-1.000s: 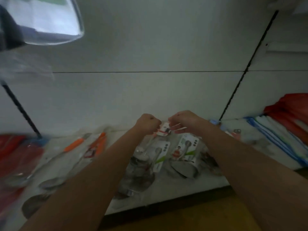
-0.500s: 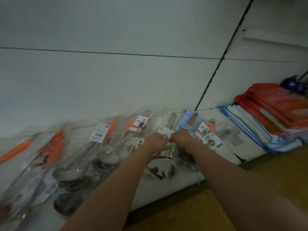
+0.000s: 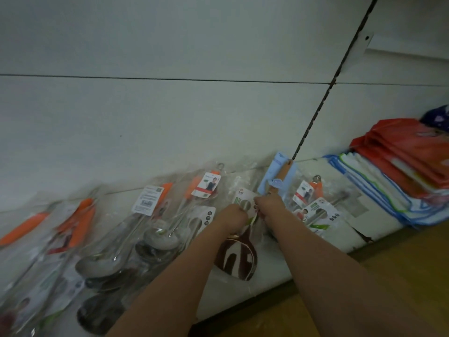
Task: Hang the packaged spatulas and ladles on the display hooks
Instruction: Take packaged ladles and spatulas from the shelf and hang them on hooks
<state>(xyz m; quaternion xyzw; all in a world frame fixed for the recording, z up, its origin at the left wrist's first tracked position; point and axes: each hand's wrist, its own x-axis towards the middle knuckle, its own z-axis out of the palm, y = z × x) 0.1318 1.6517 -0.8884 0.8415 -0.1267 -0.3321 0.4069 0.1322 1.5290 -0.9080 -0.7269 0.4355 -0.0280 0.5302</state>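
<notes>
Both hands are down at the low white shelf [image 3: 335, 242], fists close together, almost touching. Left hand [image 3: 232, 216] has its fingers curled round the top of a packaged ladle [image 3: 237, 257], and right hand [image 3: 269, 207] pinches the same pack at its white-green header card [image 3: 243, 199]. The ladle bowl lies just below the hands toward the shelf's front edge, dark and shiny inside clear plastic.

Left of the left hand: a crowded row of packaged ladles [image 3: 158, 237] and orange-handled utensils [image 3: 81, 224], overlapping, running out to the frame edge; blurred there. No free gap on that side.

Right of the right hand: a light blue pack [image 3: 277, 173] just above it against the back panel, then two more carded utensil packs [image 3: 315, 215] just beside the wrist. Beyond them a bare strip of shelf, then a stack of folded cloths [image 3: 364, 181] with red packs [image 3: 408, 152] on top, well apart from the hands.

Above the hands: plain white back panel [image 3: 170, 117], wide open, with a black slotted upright [image 3: 323, 103] slanting up from near the right hand. Below the forearms: shelf front edge, then wood floor [image 3: 401, 259].
</notes>
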